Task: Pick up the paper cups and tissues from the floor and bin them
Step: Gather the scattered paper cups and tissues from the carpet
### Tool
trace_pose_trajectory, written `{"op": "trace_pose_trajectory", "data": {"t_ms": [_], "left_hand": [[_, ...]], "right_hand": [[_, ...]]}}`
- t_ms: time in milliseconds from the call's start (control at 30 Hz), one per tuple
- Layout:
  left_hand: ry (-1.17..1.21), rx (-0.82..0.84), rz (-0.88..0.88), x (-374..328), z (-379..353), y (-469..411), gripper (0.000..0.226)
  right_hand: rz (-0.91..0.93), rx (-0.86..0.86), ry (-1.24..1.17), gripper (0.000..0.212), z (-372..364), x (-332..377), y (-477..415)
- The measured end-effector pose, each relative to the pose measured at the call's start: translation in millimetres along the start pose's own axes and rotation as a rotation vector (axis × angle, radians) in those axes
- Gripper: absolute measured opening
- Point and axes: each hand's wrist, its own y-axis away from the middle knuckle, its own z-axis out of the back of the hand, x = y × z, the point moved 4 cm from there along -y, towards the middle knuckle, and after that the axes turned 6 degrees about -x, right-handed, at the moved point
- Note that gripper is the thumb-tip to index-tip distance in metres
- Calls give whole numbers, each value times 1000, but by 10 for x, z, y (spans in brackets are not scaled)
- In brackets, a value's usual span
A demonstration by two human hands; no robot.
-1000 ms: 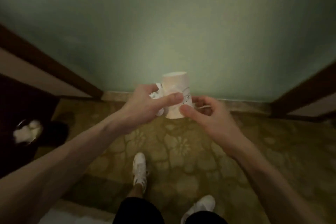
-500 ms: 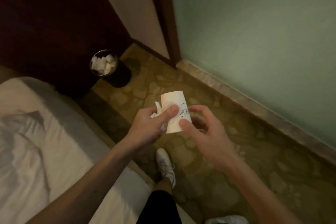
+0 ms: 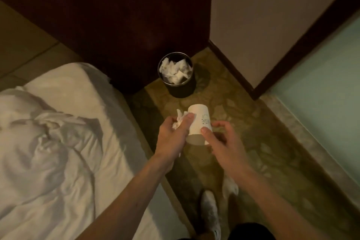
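Hands hold the rubbish up above the brown patterned floor [image 3: 263, 142], near the bed. The left hand [image 3: 171, 134] has its fingers curled tight round a crumpled white tissue [image 3: 180, 118], and its thumb presses flat on the side of a white paper cup [image 3: 198, 122]. The right hand [image 3: 224, 142] pinches the same cup: its thumb sits on the wall near the rim and its fingers bend round the far side. The cup is tipped, with its open mouth toward the person and its small bottom pointing at the round dark bin [image 3: 182, 91]. The bin stands on the floor just past the cup, by a dark wooden panel [image 3: 116, 25], and white tissues [image 3: 175, 72] fill it. A bed with a rumpled white sheet [image 3: 58, 132] lies on the left. A white shoe [image 3: 209, 210] shows below the arms.
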Motion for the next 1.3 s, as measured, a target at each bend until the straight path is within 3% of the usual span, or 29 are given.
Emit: {"op": "trace_pose_trajectory", "data": {"t_ms": [133,300,467,533,733,833,1033,1133,1200,1300], "left_hand": [[74,-39,43,-70,-8,-829,43],[110,-95,112,-232,-134,-2054,65],[21,-85,82,-143,-320,-3365,58],[-39,-94,74,-33,-329,-3863,72],[-172,-47,-31,229,-389,-5152,81],[-224,50,-63,419,-447,-5580,74],[-582,155,-244,750,-447,-5833,83],[-942,211,-395,836,-464,-5883,81],[-1165,201,-517,869,-458,-5913,85],[-1241,147,-631,834,-383,-5962,83]], "right_hand": [[-28,41,48,42,-335,206,-811],[-67,69,101,40,-681,378,-2065],[-96,28,195,48,-977,241,-3346],[-104,12,202,50,-1167,166,-3769],[-82,-17,231,31,-1657,-194,-4822],[-41,-35,310,25,-1754,-322,-5143],[28,8,515,25,-1898,-594,-5395],[49,14,619,32,-1967,-687,-5452],[63,0,698,34,-1999,-728,-5445],[89,-12,759,32,-2046,-758,-5354]]}}
